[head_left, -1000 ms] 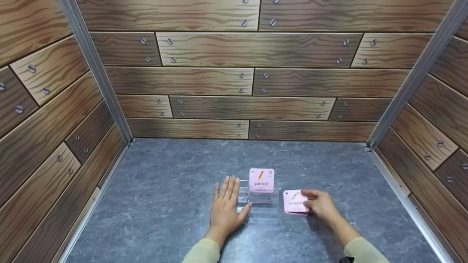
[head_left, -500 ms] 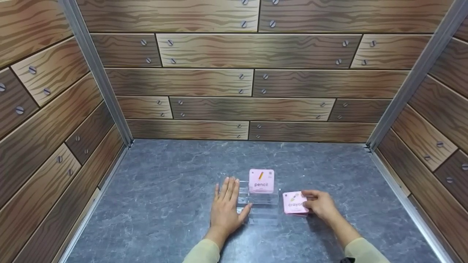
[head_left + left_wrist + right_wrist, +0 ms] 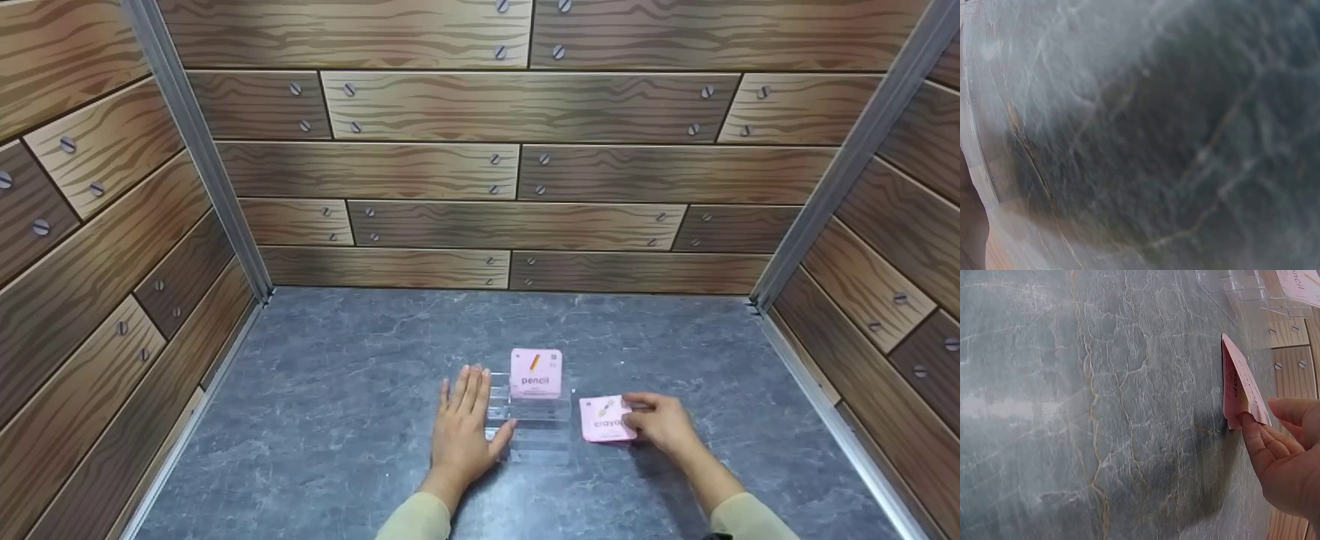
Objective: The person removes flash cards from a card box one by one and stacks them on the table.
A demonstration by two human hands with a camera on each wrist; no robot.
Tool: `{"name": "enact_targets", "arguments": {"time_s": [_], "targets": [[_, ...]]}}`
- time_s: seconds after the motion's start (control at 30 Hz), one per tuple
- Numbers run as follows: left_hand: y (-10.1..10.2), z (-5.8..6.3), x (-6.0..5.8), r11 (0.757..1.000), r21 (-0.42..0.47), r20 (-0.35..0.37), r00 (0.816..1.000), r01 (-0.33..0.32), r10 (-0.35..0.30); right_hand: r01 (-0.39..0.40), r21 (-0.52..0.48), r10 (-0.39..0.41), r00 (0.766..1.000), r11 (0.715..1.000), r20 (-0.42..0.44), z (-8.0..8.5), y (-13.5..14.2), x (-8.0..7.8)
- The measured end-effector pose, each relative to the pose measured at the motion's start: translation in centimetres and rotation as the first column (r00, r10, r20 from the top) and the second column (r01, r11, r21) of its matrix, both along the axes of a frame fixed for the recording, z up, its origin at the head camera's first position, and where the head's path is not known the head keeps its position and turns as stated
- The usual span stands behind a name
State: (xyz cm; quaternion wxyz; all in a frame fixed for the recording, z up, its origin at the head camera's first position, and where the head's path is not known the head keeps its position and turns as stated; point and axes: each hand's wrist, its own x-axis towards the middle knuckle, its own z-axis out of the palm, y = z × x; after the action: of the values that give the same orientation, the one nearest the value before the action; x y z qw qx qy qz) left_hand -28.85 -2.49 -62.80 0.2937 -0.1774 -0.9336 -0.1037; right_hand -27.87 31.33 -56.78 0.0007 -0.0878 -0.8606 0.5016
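Observation:
A clear stepped stand [image 3: 541, 409] sits on the table, with a pink card reading "pencil" [image 3: 535, 381] upright on its back step. My left hand [image 3: 466, 427] lies with straight fingers along the stand's left side, thumb at its front. To the right of the stand, my right hand [image 3: 663, 421] pinches a pink "crayon" card [image 3: 604, 420] by its right edge. In the right wrist view, this card [image 3: 1247, 385] is raised at an angle over another pink card [image 3: 1230, 396]. The left wrist view shows mostly blurred tabletop, with the stand's edge [image 3: 979, 146] at far left.
The grey marbled tabletop [image 3: 360, 360] is closed in by wood-print walls at the back [image 3: 427, 221] and both sides. Metal rails [image 3: 217, 165] run up the corners.
The crayon card has turned slightly and edged right with my right fingers. My left hand, the stand and the pencil card keep their places; the head view has tilted a little.

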Motion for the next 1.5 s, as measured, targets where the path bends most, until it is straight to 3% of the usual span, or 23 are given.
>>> {"name": "enact_targets", "arguments": {"time_s": [0.2, 0.63, 1.03, 1.5], "targets": [[0.1, -0.1, 0.0, 1.000, 0.007, -0.034, 0.999, 0.005, -0.004, 0.004, -0.008, -0.004, 1.000, 1.000, -0.010, 0.2, 0.0, 0.1], [0.1, -0.2, 0.0, 1.000, 0.010, 0.007, 1.000, 0.001, -0.001, 0.024, -0.073, -0.023, 1.000, 0.997, 0.021, 0.2, 0.5, 0.2], [0.0, -0.3, 0.0, 0.999, 0.035, -0.003, 1.000, 0.012, -0.012, 0.057, -0.046, -0.060, 0.996, 0.997, -0.070, 0.9, 0.2, 0.2], [0.0, 0.1, 0.0, 1.000, 0.008, 0.022, 1.000, 0.005, -0.005, 0.016, -0.228, -0.043, 0.992, 0.974, -0.117, 2.5, -1.8, -0.6]]}}
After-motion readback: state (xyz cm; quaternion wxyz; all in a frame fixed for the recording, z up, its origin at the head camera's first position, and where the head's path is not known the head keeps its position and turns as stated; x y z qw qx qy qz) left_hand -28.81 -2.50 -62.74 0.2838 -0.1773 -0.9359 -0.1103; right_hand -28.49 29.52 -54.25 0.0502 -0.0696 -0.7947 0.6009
